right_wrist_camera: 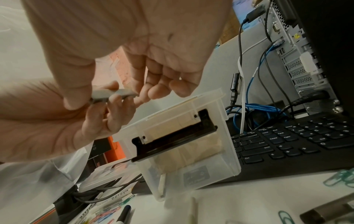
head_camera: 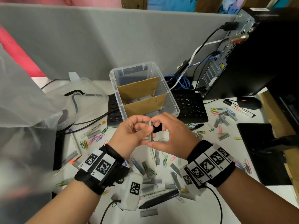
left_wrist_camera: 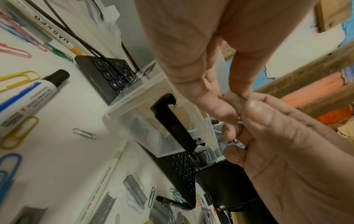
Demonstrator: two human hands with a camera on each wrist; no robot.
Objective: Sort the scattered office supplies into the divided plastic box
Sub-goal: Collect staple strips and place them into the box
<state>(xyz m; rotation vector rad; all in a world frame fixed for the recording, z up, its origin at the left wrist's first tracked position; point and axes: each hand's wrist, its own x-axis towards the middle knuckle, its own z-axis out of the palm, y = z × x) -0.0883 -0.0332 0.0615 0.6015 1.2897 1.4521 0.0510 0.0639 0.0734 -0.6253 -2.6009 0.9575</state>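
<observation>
Both hands meet above the table, just in front of the clear plastic box (head_camera: 175, 109). Between them stands a grey staple strip (head_camera: 151, 132), roughly upright. My left hand (head_camera: 145, 129) pinches it with thumb and curled fingers; my right hand (head_camera: 156, 135) grips it from the other side. The right wrist view shows the staple strip (right_wrist_camera: 113, 94) held by fingers of both hands. The box has brown cardboard dividers (head_camera: 145, 105) and rests on a black keyboard (head_camera: 191, 107). Paper clips (head_camera: 95, 139), more staple strips (head_camera: 226, 118) and markers (head_camera: 159, 199) lie scattered on the white table.
A PC tower (head_camera: 242, 54) with hanging cables (head_camera: 182, 81) stands at the back right, a mouse (head_camera: 249, 101) beside it. A translucent plastic bag (head_camera: 32, 102) fills the left side. A black pad (head_camera: 262, 151) lies at the right edge. A grey partition closes the back.
</observation>
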